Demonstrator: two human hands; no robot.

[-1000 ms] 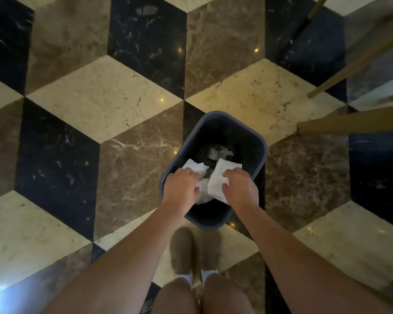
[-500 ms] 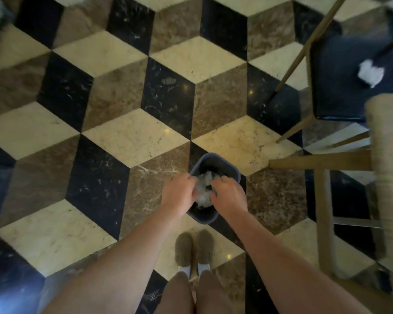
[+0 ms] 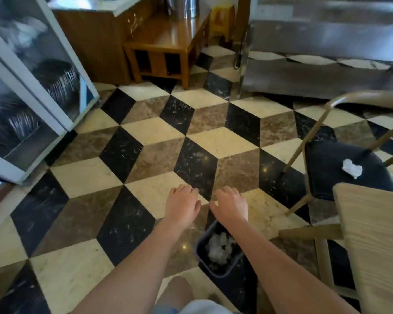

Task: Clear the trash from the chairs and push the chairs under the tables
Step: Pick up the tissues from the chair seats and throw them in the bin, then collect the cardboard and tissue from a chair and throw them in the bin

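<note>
Crumpled white tissue (image 3: pixel 352 168) lies on the dark seat of a chair (image 3: pixel 334 168) at our right, well apart from both hands. Nearer, a second chair (image 3: pixel 372 241) with a pale woven seat. Dark bin (image 3: pixel 218 271) on the floor below our wrists, white paper scraps (image 3: pixel 219 245) inside. Our left hand (image 3: pixel 183 203) and right hand (image 3: pixel 232 205) hang over the tiles, fingers loosely curled, gripping nothing. Beyond: a glass-fronted cabinet (image 3: pixel 27 91) left, a wooden stand (image 3: pixel 163 46) ahead.
</note>
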